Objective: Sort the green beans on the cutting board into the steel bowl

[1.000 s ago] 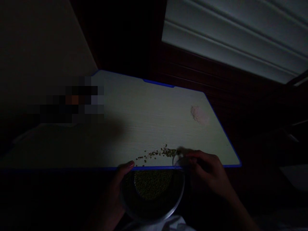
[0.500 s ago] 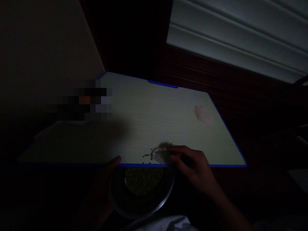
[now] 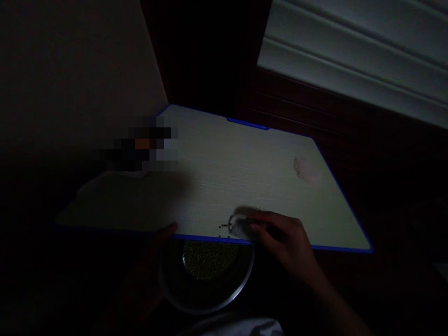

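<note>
In the head view, a pale board [image 3: 210, 177] with a blue rim fills the middle. My right hand [image 3: 280, 233] pinches a thin translucent piece with a rounded edge [image 3: 240, 227], held low against the board near its front rim. Several small dark grains [image 3: 224, 226] lie just left of that piece. Below the rim stands a metal bowl [image 3: 238, 295], partly filled with small green beans [image 3: 210, 259]. My left hand [image 3: 154, 261] is closed around the bowl's left side, a fingertip on the board's edge; its other fingers are lost in the dark.
A pinkish, speckled patch [image 3: 306, 170] marks the board's right part. At its left end is a pixelated area over a pale sheet-like thing [image 3: 115, 173]. A wall [image 3: 77, 60] rises on the left, and pale slatted panels [image 3: 350, 56] stand at the back right.
The view has shifted, so the board sits farther right. My right hand keeps its pinch on the translucent piece; fewer loose grains show beside it. My left hand stays by the bowl.
</note>
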Available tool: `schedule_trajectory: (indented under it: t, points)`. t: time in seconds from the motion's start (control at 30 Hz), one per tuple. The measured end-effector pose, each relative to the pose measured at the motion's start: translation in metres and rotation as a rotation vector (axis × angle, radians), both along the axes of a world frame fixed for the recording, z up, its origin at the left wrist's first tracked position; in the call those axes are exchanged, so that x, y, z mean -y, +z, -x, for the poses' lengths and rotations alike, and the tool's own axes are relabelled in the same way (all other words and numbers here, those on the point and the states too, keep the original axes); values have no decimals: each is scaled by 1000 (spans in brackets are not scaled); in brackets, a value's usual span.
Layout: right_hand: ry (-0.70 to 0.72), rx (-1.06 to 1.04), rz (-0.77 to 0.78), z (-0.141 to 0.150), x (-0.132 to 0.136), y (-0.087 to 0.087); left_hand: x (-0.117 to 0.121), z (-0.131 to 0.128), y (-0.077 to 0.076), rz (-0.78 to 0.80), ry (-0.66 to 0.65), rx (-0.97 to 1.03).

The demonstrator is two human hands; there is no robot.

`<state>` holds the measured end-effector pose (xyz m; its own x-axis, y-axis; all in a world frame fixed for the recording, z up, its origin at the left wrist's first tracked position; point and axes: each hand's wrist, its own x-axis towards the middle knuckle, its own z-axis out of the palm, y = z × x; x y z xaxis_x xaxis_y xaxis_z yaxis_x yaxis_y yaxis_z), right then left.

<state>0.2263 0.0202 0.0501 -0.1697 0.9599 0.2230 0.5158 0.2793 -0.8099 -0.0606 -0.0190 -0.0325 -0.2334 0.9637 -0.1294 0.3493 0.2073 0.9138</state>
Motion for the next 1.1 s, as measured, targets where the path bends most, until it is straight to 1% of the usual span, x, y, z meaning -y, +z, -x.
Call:
schedule_trajectory:
  t: [0.17,0.27,0.33,0.47,0.57,0.67,0.77,0.87,0.9,1.0,1.1]
  points:
    - [63,-3,-28,2,-2,1,-7,6,-5,53,-18,73]
    - [91,-7,-56,3,-2,1,-7,8,-4,48,-42,75]
    - [96,-14,-91,5,-3,0,-6,7,-1,43,-19,47]
    - [138,38,-196,10,-10,2,-8,10,0,121,45,39]
    - [194,110,-237,13,-14,4,-10,15,-2,182,45,69]
    - [209,129,-231,12,-15,4,-11,14,1,201,26,86]
    - [148,112,-230,9,-14,1,-13,6,7,170,4,84]
    - [92,122,-247,9,-16,-1,-11,-3,9,127,75,96]
    - [87,132,-254,9,-17,-1,-10,-6,9,95,88,100]
    - [108,167,-279,12,-19,0,-4,-9,7,-18,50,104]
    - [138,200,-308,15,-19,2,0,-10,10,-34,28,88]
